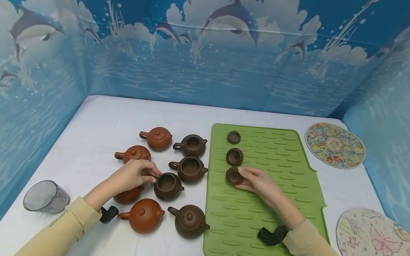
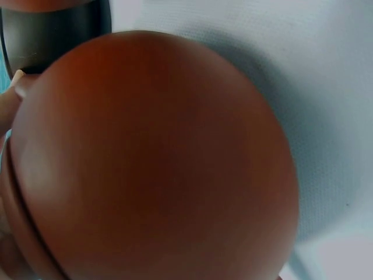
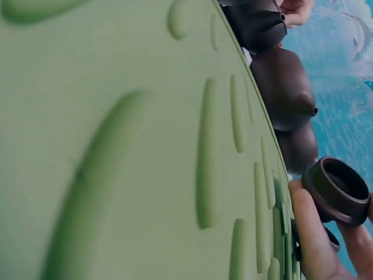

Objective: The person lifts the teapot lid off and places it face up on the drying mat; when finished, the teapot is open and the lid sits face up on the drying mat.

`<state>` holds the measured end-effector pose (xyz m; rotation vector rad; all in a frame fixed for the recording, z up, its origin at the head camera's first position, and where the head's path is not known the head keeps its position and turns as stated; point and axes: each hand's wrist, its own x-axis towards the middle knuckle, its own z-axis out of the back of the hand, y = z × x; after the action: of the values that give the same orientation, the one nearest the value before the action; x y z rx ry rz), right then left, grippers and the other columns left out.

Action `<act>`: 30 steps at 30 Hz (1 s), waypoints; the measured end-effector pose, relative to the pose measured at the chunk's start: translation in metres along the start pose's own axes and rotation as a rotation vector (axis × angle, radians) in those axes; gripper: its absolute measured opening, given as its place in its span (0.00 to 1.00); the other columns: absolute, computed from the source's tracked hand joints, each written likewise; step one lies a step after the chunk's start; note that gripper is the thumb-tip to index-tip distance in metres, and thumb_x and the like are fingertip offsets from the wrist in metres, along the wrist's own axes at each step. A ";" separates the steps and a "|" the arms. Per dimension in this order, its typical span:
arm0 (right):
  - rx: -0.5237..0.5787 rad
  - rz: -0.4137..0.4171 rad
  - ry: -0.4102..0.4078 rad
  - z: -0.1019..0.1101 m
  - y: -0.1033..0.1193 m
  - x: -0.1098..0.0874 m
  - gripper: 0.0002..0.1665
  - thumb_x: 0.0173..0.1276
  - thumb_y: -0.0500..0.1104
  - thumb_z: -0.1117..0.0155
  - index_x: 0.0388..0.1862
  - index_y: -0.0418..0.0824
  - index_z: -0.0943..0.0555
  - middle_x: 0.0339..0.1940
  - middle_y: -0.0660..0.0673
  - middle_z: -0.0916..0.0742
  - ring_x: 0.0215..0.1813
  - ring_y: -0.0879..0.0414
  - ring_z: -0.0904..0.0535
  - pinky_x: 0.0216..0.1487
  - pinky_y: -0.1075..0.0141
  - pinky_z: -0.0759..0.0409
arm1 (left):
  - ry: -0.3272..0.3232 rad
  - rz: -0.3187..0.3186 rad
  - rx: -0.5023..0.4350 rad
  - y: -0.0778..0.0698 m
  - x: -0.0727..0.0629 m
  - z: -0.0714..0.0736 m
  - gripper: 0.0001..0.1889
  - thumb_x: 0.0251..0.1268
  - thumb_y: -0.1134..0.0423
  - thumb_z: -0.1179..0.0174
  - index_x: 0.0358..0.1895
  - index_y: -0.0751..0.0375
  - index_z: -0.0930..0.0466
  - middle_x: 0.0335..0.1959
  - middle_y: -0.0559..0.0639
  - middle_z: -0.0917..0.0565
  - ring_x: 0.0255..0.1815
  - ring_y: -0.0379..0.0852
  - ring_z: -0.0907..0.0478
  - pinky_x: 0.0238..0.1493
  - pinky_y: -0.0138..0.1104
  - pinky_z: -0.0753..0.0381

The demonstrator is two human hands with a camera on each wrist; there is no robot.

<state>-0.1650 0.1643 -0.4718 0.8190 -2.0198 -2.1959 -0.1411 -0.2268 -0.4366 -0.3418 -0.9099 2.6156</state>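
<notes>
My left hand (image 1: 131, 176) pinches the handle of a lidless dark brown teapot (image 1: 167, 189), whose opening faces up. In my right hand (image 1: 261, 186) is a dark teapot lid (image 1: 235, 176), held upside down at the left side of the green mat (image 1: 256, 212); in the right wrist view the lid (image 3: 335, 189) sits between thumb and fingers. Two more upturned lids, a small one (image 1: 233, 137) and a larger one (image 1: 234, 156), lie beyond it on the mat. Two other open dark teapots, a far one (image 1: 192, 145) and a nearer one (image 1: 190, 169), stand left of the mat.
A lidded dark teapot (image 1: 189, 221) stands nearer me. Several reddish teapots, one (image 1: 146, 216) at the front, form a column on the left; one fills the left wrist view. A clear glass (image 1: 47, 197) is far left. Two round patterned mats (image 1: 335, 145) (image 1: 379, 252) lie right.
</notes>
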 end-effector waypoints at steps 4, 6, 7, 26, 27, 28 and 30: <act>-0.147 -0.018 -0.096 -0.003 -0.002 0.001 0.33 0.76 0.50 0.44 0.67 0.26 0.30 0.66 0.27 0.25 0.53 0.54 0.16 0.54 0.66 0.17 | -0.001 -0.004 -0.004 0.000 -0.001 0.000 0.08 0.57 0.68 0.31 0.40 0.57 0.13 0.34 0.45 0.11 0.40 0.42 0.16 0.38 0.32 0.17; -0.220 -0.020 -0.137 -0.005 -0.002 0.002 0.31 0.75 0.51 0.42 0.65 0.28 0.26 0.66 0.29 0.24 0.56 0.48 0.16 0.54 0.64 0.16 | -0.002 -0.005 -0.004 0.000 -0.001 0.000 0.08 0.57 0.69 0.31 0.40 0.57 0.13 0.34 0.45 0.12 0.39 0.42 0.16 0.38 0.31 0.18; -0.251 -0.020 -0.152 -0.006 -0.002 0.002 0.31 0.75 0.51 0.42 0.64 0.29 0.25 0.65 0.29 0.23 0.57 0.46 0.17 0.54 0.62 0.16 | -0.002 -0.006 -0.005 0.000 -0.001 0.000 0.08 0.57 0.69 0.31 0.40 0.57 0.13 0.34 0.45 0.12 0.39 0.42 0.16 0.37 0.31 0.18; -0.491 0.020 -0.221 -0.010 0.001 -0.001 0.27 0.78 0.51 0.48 0.62 0.31 0.23 0.54 0.31 0.16 0.46 0.46 0.13 0.52 0.52 0.16 | 0.030 0.004 0.015 -0.001 -0.002 0.002 0.12 0.60 0.67 0.32 0.47 0.54 0.14 0.39 0.45 0.12 0.44 0.43 0.16 0.43 0.35 0.16; -0.492 0.018 -0.219 -0.010 0.001 -0.001 0.27 0.78 0.51 0.48 0.62 0.32 0.23 0.55 0.31 0.16 0.46 0.46 0.13 0.52 0.52 0.17 | 0.031 0.003 0.022 -0.002 -0.003 0.003 0.13 0.60 0.67 0.32 0.49 0.54 0.14 0.40 0.45 0.12 0.45 0.44 0.16 0.43 0.36 0.15; -0.491 0.017 -0.217 -0.009 0.001 0.000 0.27 0.78 0.51 0.48 0.63 0.32 0.23 0.55 0.31 0.16 0.46 0.46 0.13 0.53 0.52 0.17 | 0.028 0.002 0.030 -0.004 -0.004 0.005 0.14 0.61 0.67 0.32 0.50 0.55 0.15 0.42 0.46 0.12 0.47 0.46 0.16 0.45 0.38 0.15; -0.502 0.018 -0.215 -0.008 0.001 0.000 0.28 0.78 0.52 0.48 0.63 0.32 0.24 0.55 0.31 0.16 0.45 0.47 0.13 0.51 0.53 0.16 | 0.007 -0.011 0.056 -0.008 -0.006 0.008 0.16 0.61 0.66 0.32 0.53 0.55 0.15 0.45 0.48 0.13 0.49 0.48 0.16 0.49 0.42 0.15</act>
<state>-0.1621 0.1568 -0.4706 0.5189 -1.4148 -2.6990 -0.1368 -0.2282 -0.4247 -0.3300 -0.8326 2.6224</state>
